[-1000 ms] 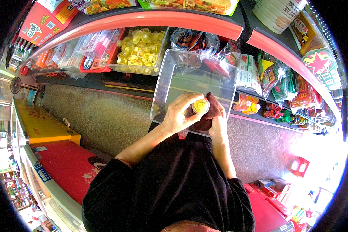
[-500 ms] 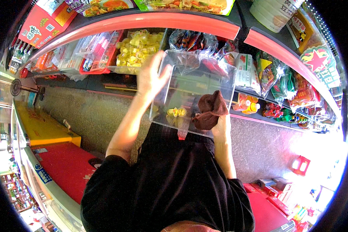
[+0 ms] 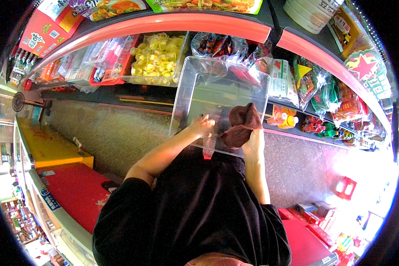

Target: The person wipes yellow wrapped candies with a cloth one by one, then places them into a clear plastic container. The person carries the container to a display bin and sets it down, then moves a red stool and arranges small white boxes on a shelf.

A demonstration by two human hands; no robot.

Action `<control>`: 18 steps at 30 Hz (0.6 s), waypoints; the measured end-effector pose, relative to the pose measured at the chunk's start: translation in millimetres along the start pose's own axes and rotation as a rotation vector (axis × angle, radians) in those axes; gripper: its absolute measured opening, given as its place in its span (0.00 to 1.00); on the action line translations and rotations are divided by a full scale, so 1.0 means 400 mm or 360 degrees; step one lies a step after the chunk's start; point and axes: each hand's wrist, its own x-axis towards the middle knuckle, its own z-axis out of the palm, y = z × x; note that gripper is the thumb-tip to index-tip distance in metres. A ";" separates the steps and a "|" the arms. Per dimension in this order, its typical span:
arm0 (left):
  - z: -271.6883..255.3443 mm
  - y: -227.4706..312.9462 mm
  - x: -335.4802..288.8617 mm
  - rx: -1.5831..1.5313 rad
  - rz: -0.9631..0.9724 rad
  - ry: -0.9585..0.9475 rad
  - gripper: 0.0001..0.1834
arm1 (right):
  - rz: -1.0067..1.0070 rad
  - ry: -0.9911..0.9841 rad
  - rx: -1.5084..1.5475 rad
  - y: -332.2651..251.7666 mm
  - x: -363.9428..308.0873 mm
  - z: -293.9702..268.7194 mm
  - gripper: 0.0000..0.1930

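Note:
A clear plastic box [image 3: 210,95] is tilted in front of my body, its open side facing me. My right hand [image 3: 253,144] is closed on a dark brown cloth [image 3: 242,125], held against the box's right side. My left hand [image 3: 202,126] reaches into the lower left of the box. Its fingers are curled over the spot where small yellow cups lay, and the hand hides whatever is between them. A red-tipped clear strip [image 3: 208,153] shows at the box's lower edge.
On the shelf ahead stands a clear bin [image 3: 181,57] heaped with small yellow cups [image 3: 157,55]. Bagged snacks [image 3: 219,46] and a white packet [image 3: 281,82] lie to its right. Orange bottles [image 3: 283,117] stand lower. Behind me on the left is a red-topped freezer chest [image 3: 71,190].
My left hand has left the box's upper left rim and moved down into the box, over the yellow cups. My right hand and the cloth stay about where they were.

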 end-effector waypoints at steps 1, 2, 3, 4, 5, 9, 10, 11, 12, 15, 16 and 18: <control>0.023 -0.020 0.012 0.0040 0.0062 0.0069 0.27 | 0.0015 -0.0023 0.0046 0.001 -0.002 0.004 0.20; 0.068 -0.054 0.032 0.0072 0.0117 0.0143 0.26 | 0.0039 -0.0050 0.0085 0.004 -0.003 0.010 0.19; 0.100 -0.079 0.047 0.0107 0.0175 0.0217 0.25 | 0.0055 0.0028 0.0069 0.010 0.002 0.012 0.19; 0.110 -0.086 0.051 0.0117 0.0201 0.0296 0.24 | 0.0061 0.0112 0.0052 0.014 0.007 0.012 0.19; 0.119 -0.093 0.054 0.0126 0.0226 0.0376 0.22 | 0.0069 0.0195 0.0035 0.017 0.012 0.012 0.18; -0.016 -0.032 0.007 -0.0389 0.0151 0.0374 0.19 | 0.0089 0.0157 0.0055 0.000 0.012 0.014 0.18; -0.052 -0.022 -0.015 -0.0496 0.0154 0.0450 0.19 | 0.0109 0.0133 0.0052 -0.010 0.009 0.026 0.18; -0.087 -0.006 -0.036 -0.0713 0.0163 0.0550 0.19 | 0.0129 0.0104 0.0050 -0.015 0.008 0.032 0.18; -0.124 0.014 -0.055 -0.0926 0.0179 0.0644 0.18 | 0.0016 0.0163 -0.0028 -0.011 0.008 0.032 0.19; -0.201 0.064 -0.104 -0.1667 0.0066 0.0726 0.18 | -0.0154 0.0257 -0.0297 0.008 0.006 0.030 0.21; -0.214 0.077 -0.122 -0.1892 0.0144 0.0814 0.18 | -0.0098 0.0224 -0.0410 0.010 0.008 0.029 0.22; -0.202 0.095 -0.135 -0.2022 0.0229 0.1084 0.19 | -0.0170 0.0121 -0.0694 0.016 -0.004 0.044 0.21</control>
